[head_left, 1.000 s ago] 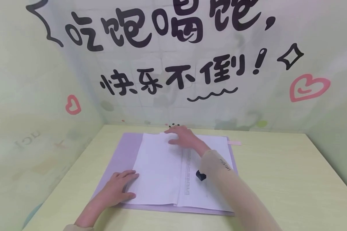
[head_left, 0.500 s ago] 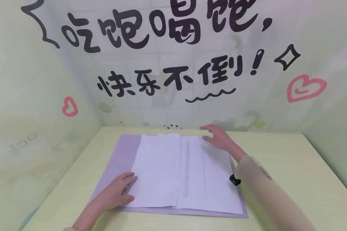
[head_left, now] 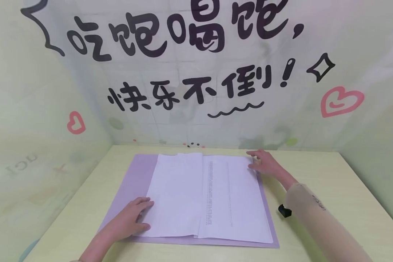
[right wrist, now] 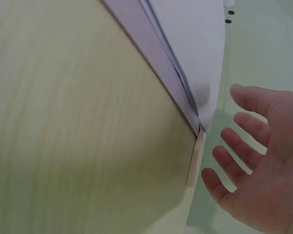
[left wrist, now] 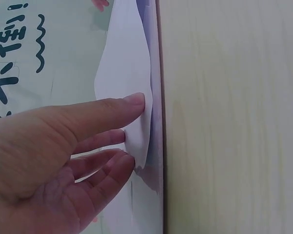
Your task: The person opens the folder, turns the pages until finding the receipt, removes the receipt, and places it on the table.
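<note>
Watching remotely, I see the relaxed left hand (head_left: 134, 217) touching the left page (head_left: 177, 193), the loose-fingered right hand (head_left: 266, 163) near the printed page (head_left: 245, 207).

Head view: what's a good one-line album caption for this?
A person's left grip and right grip flank an open, purple-backed booklet on a pale table.

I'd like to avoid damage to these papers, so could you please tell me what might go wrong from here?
The left page bows up by the left hand, so it might crease, or flip back if that hand lifts. The pink strip sticks out past a corner of the purple folder, near the right hand, which could catch and bend it.
</note>
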Tool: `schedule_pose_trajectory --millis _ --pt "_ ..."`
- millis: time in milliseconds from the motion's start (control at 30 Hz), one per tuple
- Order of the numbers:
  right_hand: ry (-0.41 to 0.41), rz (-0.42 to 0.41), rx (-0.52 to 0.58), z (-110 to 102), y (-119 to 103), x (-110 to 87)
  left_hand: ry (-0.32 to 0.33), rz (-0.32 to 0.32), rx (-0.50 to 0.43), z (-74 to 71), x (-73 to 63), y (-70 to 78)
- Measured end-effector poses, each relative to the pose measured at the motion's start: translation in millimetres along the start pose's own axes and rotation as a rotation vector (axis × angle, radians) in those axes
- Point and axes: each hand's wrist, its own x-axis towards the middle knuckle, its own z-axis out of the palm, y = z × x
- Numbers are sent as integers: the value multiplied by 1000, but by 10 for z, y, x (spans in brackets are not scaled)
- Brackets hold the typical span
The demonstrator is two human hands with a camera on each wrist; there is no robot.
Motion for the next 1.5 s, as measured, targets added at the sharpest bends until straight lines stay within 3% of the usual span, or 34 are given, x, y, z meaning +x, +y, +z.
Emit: schedule_pose_trajectory --millis 167,600,1033,1500 --pt "-50 48 -62 -3 44 -4 14 0 5 -3 -6 -18" --pt "-53 63 -226 47 120 -5 24 32 14 7 -24 -32" --pt "-9 75 -222 119 166 -17 14 21 4 -3 -18 -17" --pt "32 31 -245 144 144 -61 14 19 6 -1 -29 -41"
